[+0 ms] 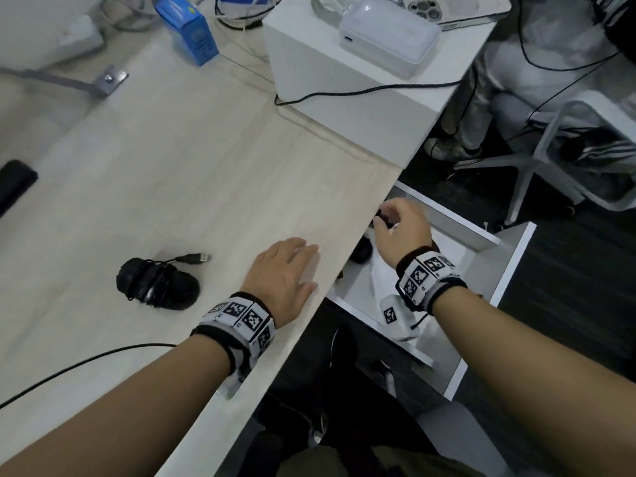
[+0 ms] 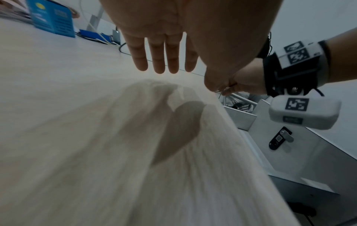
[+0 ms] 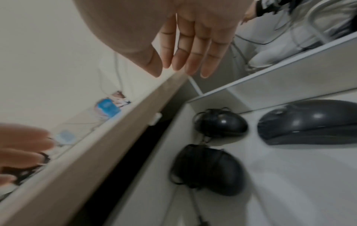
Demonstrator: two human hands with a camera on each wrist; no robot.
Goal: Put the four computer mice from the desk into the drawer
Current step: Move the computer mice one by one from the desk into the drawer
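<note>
Left hand (image 1: 282, 273) hovers flat just above the table (image 1: 172, 166) near its right edge, fingers (image 2: 156, 61) straight and side by side, its grip spread and holding nothing; its shadow falls on the wood right beneath it. Right hand (image 1: 402, 228) is out past the table's right edge, over the open drawer (image 1: 481, 235). From the head view it looks curled over something dark, but the right wrist view shows the fingers (image 3: 193, 58) straight and close together with nothing between them, so that grip is loose and empty as far as I can tell. Down in the drawer, three black mice: a small one with its cord wrapped round it (image 3: 222, 123) toward the back corner by the table side, a second cord-wrapped mouse (image 3: 208, 169) just in front of it and nearly touching, and a larger grey-black mouse (image 3: 309, 122) lying beside the small one along the drawer's far wall. One mouse is left on the table (image 1: 156, 284), black, cord wound round its body and the plug (image 1: 198, 258) sticking out, sitting to the left of the left hand, well in from the right edge. Toward the back of the table there's a blue box (image 1: 187, 27) and a white box (image 1: 344, 63) with a black cable trailing across it.
</note>
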